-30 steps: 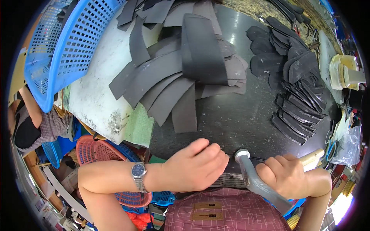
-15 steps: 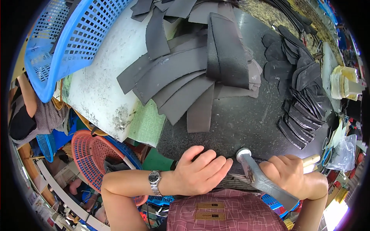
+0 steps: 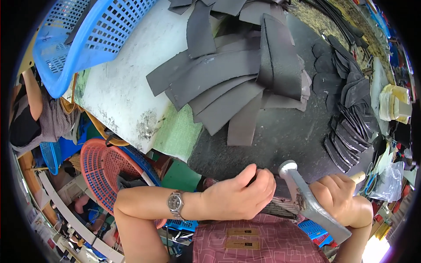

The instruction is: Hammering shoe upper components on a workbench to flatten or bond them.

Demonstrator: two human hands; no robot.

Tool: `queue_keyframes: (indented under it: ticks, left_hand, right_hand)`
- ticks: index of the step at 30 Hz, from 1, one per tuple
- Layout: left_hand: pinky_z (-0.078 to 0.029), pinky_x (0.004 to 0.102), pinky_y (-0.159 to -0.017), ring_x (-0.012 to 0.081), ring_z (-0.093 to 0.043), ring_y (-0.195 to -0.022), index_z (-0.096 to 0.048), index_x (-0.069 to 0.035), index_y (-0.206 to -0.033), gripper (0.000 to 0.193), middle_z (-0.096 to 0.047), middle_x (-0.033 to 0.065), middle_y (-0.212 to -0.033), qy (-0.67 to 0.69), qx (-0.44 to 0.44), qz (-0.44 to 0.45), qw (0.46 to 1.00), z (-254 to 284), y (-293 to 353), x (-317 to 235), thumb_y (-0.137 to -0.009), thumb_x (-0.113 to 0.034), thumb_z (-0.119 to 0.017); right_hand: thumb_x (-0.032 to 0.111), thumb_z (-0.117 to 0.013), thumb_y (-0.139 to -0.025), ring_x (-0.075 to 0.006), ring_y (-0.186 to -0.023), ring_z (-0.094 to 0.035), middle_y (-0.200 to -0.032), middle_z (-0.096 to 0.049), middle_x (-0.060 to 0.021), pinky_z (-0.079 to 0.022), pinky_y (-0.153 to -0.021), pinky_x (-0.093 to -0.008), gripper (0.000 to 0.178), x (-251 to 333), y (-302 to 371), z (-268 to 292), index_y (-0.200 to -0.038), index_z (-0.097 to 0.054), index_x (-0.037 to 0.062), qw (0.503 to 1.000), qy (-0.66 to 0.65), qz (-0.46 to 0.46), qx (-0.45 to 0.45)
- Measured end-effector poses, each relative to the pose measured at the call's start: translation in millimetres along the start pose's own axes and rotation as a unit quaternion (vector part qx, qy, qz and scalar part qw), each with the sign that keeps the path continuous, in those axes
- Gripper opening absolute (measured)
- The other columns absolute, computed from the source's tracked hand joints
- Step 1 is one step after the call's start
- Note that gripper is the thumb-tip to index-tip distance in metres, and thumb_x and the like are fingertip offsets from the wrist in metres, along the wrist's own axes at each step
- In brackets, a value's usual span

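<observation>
My right hand (image 3: 334,195) is closed around the handle of a metal hammer (image 3: 313,206). Its round face points up and away from me, and the pale wooden handle end sticks out past my fist. Close beside the hammer head, at the near edge of the dark work board (image 3: 280,144), my left hand (image 3: 241,195) is curled with the thumb raised. Whatever its fingers hold, if anything, is hidden. Beyond the hands lies a fanned pile of dark grey strips (image 3: 215,72), with a folded black piece (image 3: 283,65) on top.
Rounded black pieces (image 3: 326,83) and thin curved black strips (image 3: 344,147) lie at the right of the board. Far left stands a blue plastic basket (image 3: 103,41); a red basket (image 3: 94,175) sits below the table's left side. A yellowish container (image 3: 392,105) is at the right edge.
My left hand has turned and curled tighter, moving slightly right, with its thumb now raised. The hammer and right hand have shifted a little right in the picture; the view has also shifted.
</observation>
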State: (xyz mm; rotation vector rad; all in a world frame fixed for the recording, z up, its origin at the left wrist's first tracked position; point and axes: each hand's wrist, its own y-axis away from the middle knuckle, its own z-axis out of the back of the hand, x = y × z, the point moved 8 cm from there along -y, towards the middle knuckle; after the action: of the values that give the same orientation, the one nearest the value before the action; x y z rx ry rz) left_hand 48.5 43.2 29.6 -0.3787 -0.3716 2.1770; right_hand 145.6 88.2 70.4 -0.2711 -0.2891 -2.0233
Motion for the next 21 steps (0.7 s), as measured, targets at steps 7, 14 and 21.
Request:
queue_keyframes:
  ticks: [7, 14, 21]
  left_hand:
    - [-0.036, 0.0375, -0.086, 0.0149, -0.049, -0.081, -0.068, -0.013, -0.09, 0.022, -0.059, -0.0029, -0.091, 0.134, -0.103, 0.219, 0.961, -3, 21, 19, -0.069, -0.018, -0.067]
    - [-0.034, 0.0356, -0.087, 0.0141, -0.05, -0.078, -0.069, -0.01, -0.087, 0.02, -0.057, -0.0014, -0.081, -0.007, -0.099, 0.16, 0.982, 7, 15, -8, -0.07, -0.018, -0.06]
    - [-0.037, 0.034, -0.089, 0.0137, -0.053, -0.079, -0.069, -0.007, -0.084, 0.025, -0.055, -0.0001, -0.077, -0.182, -0.037, 0.077, 0.98, 2, 3, -31, -0.076, -0.022, -0.05]
  right_hand:
    - [0.017, -0.058, -0.06, -0.0106, -0.046, -0.044, -0.062, -0.04, -0.0003, -0.03, -0.039, -0.0251, 0.029, 6, 6, -12, -0.085, -0.053, 0.0029, 1.0, 0.007, -0.012, 0.018]
    - [0.018, -0.06, -0.059, -0.01, -0.046, -0.043, -0.06, -0.037, 0.0009, -0.03, -0.04, -0.0241, 0.029, 0, 6, 6, -0.083, -0.053, 0.0033, 0.999, 0.036, 0.0, -0.02]
    - [0.018, -0.06, -0.058, -0.009, -0.045, -0.043, -0.059, -0.037, 0.0024, -0.03, -0.039, -0.0234, 0.026, 6, 2, 8, -0.078, -0.052, 0.0035, 0.998, 0.034, 0.011, -0.059]
